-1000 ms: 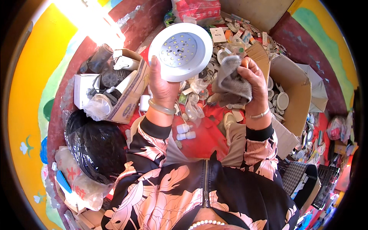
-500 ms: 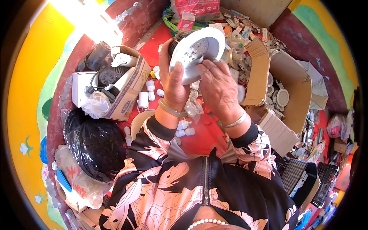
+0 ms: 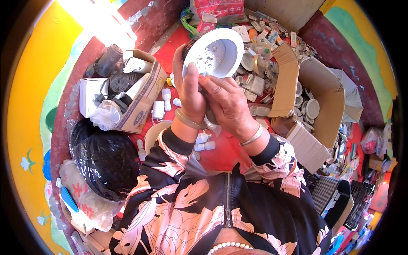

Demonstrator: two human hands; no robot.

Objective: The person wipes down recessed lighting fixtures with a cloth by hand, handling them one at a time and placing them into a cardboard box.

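Observation:
A white round LED downlight (image 3: 227,55) is raised above the pile, its bowl-shaped face tilted up, with small dots scattered over the inner plate. Dark fins show behind its left edge. My left hand (image 3: 190,91) grips the lamp from the left, thumb on the front of the rim and fingers behind. My right hand (image 3: 227,102) is closed at the lower rim, its bent fingers pressed together beside my left thumb. What lies under the right fingers is hidden. Below the hands are several white lamp fittings (image 3: 158,110) on a red sheet (image 3: 221,155).
At left stands a cardboard box (image 3: 142,100) of dark and white spotlights, with a black plastic bag (image 3: 104,159) nearer me. An open carton (image 3: 327,110) at right holds white discs. Small boxes and lamp parts (image 3: 265,36) heap up behind, below a red bag (image 3: 219,9).
My right hand has slid down and left, from the lamp's inner face to its lower rim. The downlight has turned so its hollow face shows more fully.

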